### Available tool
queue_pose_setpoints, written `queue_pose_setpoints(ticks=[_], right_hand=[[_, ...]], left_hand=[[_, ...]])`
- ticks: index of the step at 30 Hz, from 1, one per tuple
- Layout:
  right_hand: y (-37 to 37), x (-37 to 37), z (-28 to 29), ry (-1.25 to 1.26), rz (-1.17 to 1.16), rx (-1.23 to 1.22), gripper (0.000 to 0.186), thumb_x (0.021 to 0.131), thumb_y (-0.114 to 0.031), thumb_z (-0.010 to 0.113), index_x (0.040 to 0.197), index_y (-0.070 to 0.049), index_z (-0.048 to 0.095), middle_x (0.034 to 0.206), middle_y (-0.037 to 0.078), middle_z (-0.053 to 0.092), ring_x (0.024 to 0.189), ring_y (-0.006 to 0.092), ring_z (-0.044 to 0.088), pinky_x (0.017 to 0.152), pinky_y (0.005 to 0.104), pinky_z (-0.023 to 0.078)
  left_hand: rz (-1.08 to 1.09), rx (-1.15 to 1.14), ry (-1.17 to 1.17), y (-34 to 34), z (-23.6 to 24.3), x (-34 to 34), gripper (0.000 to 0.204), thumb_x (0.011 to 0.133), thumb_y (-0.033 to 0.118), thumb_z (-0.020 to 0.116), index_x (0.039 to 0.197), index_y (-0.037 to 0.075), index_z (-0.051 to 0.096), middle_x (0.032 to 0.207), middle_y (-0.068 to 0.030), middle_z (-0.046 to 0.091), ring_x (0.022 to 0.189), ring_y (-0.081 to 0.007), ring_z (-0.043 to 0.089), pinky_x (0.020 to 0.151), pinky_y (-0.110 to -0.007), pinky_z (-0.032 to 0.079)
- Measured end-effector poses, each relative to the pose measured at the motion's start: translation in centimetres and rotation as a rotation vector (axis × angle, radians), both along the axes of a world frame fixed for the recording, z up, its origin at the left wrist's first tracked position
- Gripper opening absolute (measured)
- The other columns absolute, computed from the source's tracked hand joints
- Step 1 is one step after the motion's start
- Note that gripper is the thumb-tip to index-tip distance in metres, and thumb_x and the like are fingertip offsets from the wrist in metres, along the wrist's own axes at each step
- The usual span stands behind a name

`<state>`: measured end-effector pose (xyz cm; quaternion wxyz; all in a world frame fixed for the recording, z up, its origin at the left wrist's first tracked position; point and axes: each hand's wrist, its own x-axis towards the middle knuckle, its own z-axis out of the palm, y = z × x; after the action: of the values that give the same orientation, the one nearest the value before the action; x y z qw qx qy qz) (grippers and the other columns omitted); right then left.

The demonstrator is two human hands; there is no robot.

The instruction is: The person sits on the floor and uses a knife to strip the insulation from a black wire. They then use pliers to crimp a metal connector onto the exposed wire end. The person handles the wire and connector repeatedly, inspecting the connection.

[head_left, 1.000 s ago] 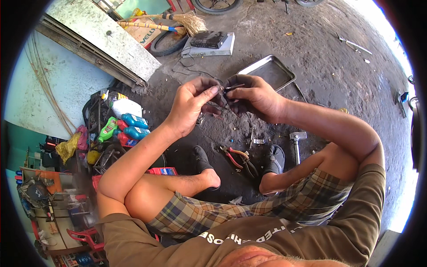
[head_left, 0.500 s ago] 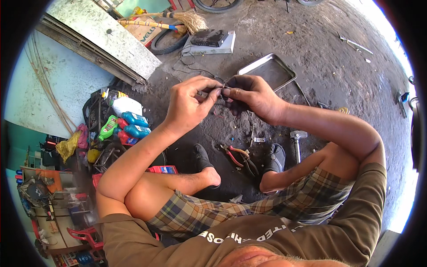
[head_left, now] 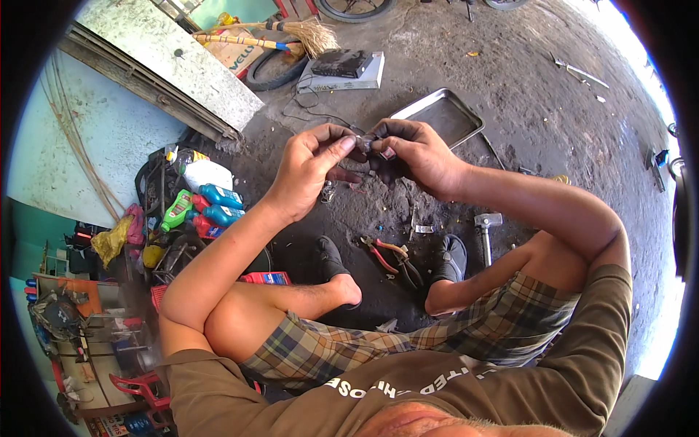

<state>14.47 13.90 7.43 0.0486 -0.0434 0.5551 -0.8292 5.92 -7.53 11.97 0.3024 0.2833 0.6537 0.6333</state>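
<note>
Both hands meet above the floor, beyond my feet. A small dark, greyish part (head_left: pixel 363 144) sits between their fingertips, too small and covered to name. My left hand (head_left: pixel 309 164) pinches it with thumb and forefinger. My right hand (head_left: pixel 426 156), its fingers blackened, is closed on its other side. A tiny red and white piece (head_left: pixel 388 154) shows by the right thumb. On the floor between my feet lie red-handled pliers (head_left: pixel 378 255). A hammer (head_left: pixel 486 237) rests beside my right foot.
Beyond my right hand lies a shallow metal tray (head_left: pixel 477 122). A black box (head_left: pixel 342 63) sits on a white box (head_left: pixel 364 79) farther off, near a straw broom (head_left: pixel 313 36) and tyre (head_left: pixel 258 75). Several bottles (head_left: pixel 220 195) crowd the left. Long metal tool (head_left: pixel 582 73) at far right.
My fingertips have shifted slightly apart and the hands have turned, so the small part and the red and white piece show more. My left hand has moved slightly left.
</note>
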Motion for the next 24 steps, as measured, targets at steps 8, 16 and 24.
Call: queue_pose_setpoints(ticks=[8,16,24], right_hand=[[0.9,-0.6,-0.7,-0.099,-0.032,-0.077,0.020,0.104,-0.014,0.067,0.121,-0.003,0.066,0.098,0.004,0.071,0.082,0.0122,0.068,0.070,0.0294,0.057],[1.5,-1.3,-1.7,-0.128,-0.067,-0.032,0.020,0.097,-0.010,0.078,0.115,-0.003,0.072,0.100,0.003,0.075,0.083,0.0101,0.069,0.073,0.0270,0.057],[1.7,-1.0,-1.5,-0.169,-0.090,-0.017,0.020,0.094,-0.008,0.080,0.111,0.001,0.074,0.097,0.004,0.074,0.083,0.0106,0.068,0.074,0.0278,0.059]], left_hand=[[-0.014,0.117,-0.288,-1.1,-0.1,-1.3,0.019,0.104,0.021,0.065,0.114,0.005,0.070,0.109,-0.0095,0.074,0.106,-0.0212,0.072,0.082,-0.038,0.061],[-0.029,0.184,-0.159,-1.5,-0.7,-1.4,0.012,0.100,0.006,0.068,0.111,0.002,0.071,0.108,-0.0132,0.075,0.100,-0.0226,0.074,0.084,-0.035,0.064],[-0.077,0.117,0.376,-0.9,-0.7,0.0,0.021,0.100,-0.002,0.067,0.121,-0.004,0.071,0.111,-0.0126,0.072,0.100,-0.0188,0.073,0.083,-0.034,0.067]])
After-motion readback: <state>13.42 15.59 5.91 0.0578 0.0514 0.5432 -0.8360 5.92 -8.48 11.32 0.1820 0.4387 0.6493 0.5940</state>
